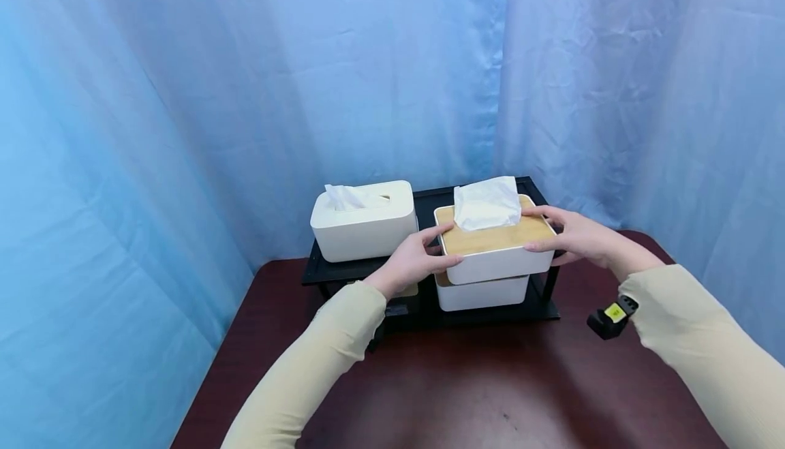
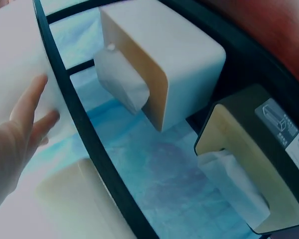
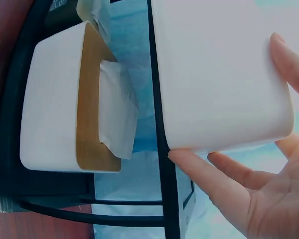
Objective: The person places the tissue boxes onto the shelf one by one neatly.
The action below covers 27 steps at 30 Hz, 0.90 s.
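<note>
A white tissue box with a wooden lid (image 1: 499,265) sits at the right end of the black rack's upper shelf, a white tissue (image 1: 487,202) sticking up from its slot. My left hand (image 1: 417,258) holds its left end, thumb along the front wall. Around the right end, my right hand (image 1: 579,238) grips it with spread fingers. In the right wrist view, the thumb lies on one wall of the box (image 3: 219,74) and other fingers reach its lower corner by the shelf edge. The left wrist view shows left fingertips against its pale wall (image 2: 15,59).
An all-white tissue box (image 1: 368,234) stands on the left of the upper shelf (image 1: 432,198). Below are another white, wood-lidded tissue box (image 1: 484,296) and a dark one with a tan lid (image 2: 249,112). The rack stands on a dark red table (image 1: 466,381) before blue curtains (image 1: 392,81).
</note>
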### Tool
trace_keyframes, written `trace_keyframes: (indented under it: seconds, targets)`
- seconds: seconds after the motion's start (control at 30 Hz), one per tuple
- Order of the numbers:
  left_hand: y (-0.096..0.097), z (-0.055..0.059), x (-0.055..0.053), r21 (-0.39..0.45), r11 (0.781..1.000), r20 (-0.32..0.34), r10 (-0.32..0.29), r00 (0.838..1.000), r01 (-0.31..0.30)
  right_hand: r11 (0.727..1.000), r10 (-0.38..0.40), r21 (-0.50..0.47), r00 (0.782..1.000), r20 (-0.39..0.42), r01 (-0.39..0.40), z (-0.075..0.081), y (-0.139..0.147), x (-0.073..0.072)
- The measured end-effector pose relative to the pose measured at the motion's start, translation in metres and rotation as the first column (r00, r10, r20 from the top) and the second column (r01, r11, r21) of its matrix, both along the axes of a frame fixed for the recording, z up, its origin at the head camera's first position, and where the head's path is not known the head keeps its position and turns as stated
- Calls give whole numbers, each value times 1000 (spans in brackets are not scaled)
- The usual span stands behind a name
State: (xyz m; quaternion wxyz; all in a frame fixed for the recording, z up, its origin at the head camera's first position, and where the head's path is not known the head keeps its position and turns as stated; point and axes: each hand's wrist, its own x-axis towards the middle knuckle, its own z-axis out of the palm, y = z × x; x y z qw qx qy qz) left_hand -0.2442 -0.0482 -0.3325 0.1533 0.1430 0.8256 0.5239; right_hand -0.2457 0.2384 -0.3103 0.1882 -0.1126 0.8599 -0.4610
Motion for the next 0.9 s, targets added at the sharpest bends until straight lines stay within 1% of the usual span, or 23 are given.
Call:
trace_keyframes:
  seconds: [0.13, 0.2, 0.3, 0.4, 0.5, 0.63, 0.8, 0.9]
  targets:
    - [2, 7, -11, 24, 1000, 40, 15, 999, -16, 1000, -9, 5, 1000, 13, 9, 5, -5, -10]
    - [3, 9, -15, 12, 999, 34, 29, 999, -29, 1000, -15, 15, 1000, 11, 15, 7, -8, -16]
    - [5, 8, -20, -31, 998, -3, 61, 998, -61, 999, -30, 35, 999, 14, 30, 8, -13, -22]
    - [9, 3, -24, -57, 994, -47, 88, 995, -90, 997, -54, 51, 998, 13, 53, 6, -14, -27]
    - [14, 1, -25, -85, 990, -104, 102, 989, -111, 995, -87, 55, 996, -5, 87, 4, -14, -31]
    - [19, 1, -26, -120, 983, -174, 120, 977, -142, 989, -137, 53, 990, -45, 140, 3, -17, -35]
    - [24, 0, -29, -108, 977, -187, 163, 969, -185, 982, -183, 41, 981, -71, 186, 0, -20, -37]
    - [25, -1, -30, -100, 974, -194, 179, 964, -201, 976, -216, 15, 973, -82, 218, -3, -21, -39]
